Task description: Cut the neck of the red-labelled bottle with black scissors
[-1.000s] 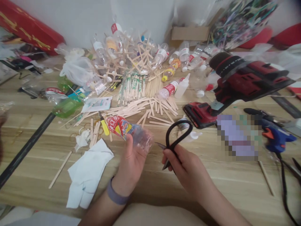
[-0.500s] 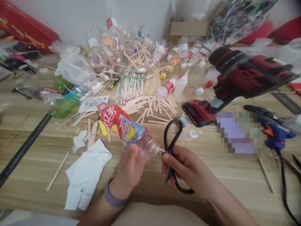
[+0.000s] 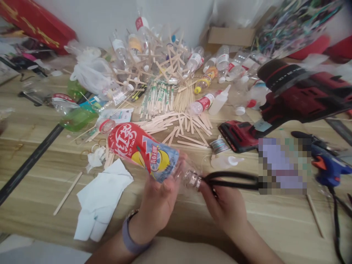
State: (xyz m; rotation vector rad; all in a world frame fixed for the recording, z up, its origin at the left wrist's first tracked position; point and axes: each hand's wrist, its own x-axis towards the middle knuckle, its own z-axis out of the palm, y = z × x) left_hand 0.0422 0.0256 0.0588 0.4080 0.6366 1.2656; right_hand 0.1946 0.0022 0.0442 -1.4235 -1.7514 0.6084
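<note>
My left hand [image 3: 162,198] is wrapped round a plastic iced tea bottle [image 3: 145,150] with a red and blue lemon label. The bottle lies tilted, one end up to the left and its narrow clear end towards my right hand [image 3: 227,205]. Black-handled scissors [image 3: 233,179] are gripped in my right hand, their handles pointing right. The fingers and the bottle's end hide the blades, so whether they touch the plastic cannot be made out.
Loose wooden sticks [image 3: 189,126] and several plastic bottles [image 3: 203,102] cover the table's far middle. A red cordless drill [image 3: 297,97] stands at right, near a blue glue gun [image 3: 327,165]. White paper [image 3: 103,198] lies left of my hands; a thread spool [image 3: 220,145] sits beyond them.
The scissors have turned in my right hand, from handles upright and spread to handles pointing right. The bottle looks nearer and larger, and my right hand has come close to its end.
</note>
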